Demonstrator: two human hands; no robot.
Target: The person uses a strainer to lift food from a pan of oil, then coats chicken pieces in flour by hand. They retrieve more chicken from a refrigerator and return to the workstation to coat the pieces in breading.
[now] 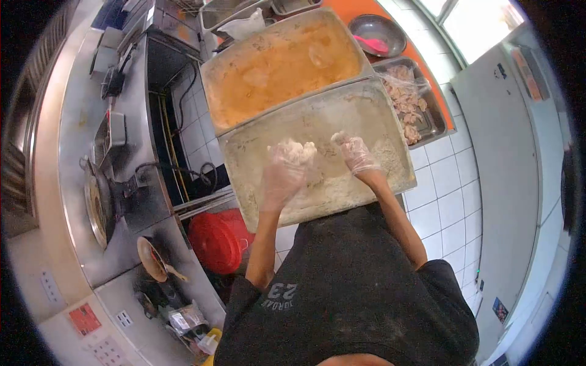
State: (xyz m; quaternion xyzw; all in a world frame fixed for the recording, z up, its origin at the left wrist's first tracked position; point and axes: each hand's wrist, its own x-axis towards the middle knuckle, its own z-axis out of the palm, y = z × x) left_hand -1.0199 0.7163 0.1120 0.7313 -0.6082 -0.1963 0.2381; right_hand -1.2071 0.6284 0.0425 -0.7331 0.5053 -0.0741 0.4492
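Gloved left hand (285, 175) holds white-coated pieces (296, 151); gloved right hand (359, 156) above powder tray (237, 183); beyond both hands lies orange-filled tray (210, 91); right of right hand, meat tray (434, 119)

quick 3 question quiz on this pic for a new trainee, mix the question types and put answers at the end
1. Multiple choice. The pink utensil rests:
A) on the tiled floor
B) in the round bowl
C) in the tray of orange liquid

2. Fill the gap. The left hand and right hand both wear clear plastic ____.

3. True or false? Both hands are over the tray of raw meat pieces.

Key:
1. B
2. gloves
3. False: they are over the flour tray.
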